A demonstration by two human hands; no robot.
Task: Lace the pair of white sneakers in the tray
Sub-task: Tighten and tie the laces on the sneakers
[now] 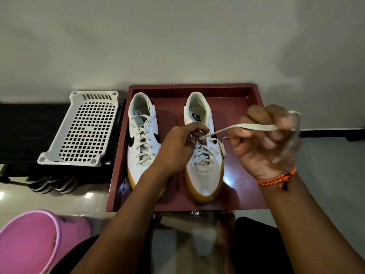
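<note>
Two white sneakers with tan soles stand side by side in a dark red tray, toes toward me. The left sneaker is laced up to its top eyelets. The right sneaker is laced partway. My left hand pinches the lace at the upper eyelets of the right sneaker. My right hand, raised to the right of the shoe, grips the free end of the cream lace, which runs taut from the shoe to my fist. A second lace end hangs over the shoe's right side.
A white perforated plastic basket lies upside down on a black stand left of the tray. A pink plastic tub is at the lower left. Dark sandals sit under the stand. A pale wall is behind the tray.
</note>
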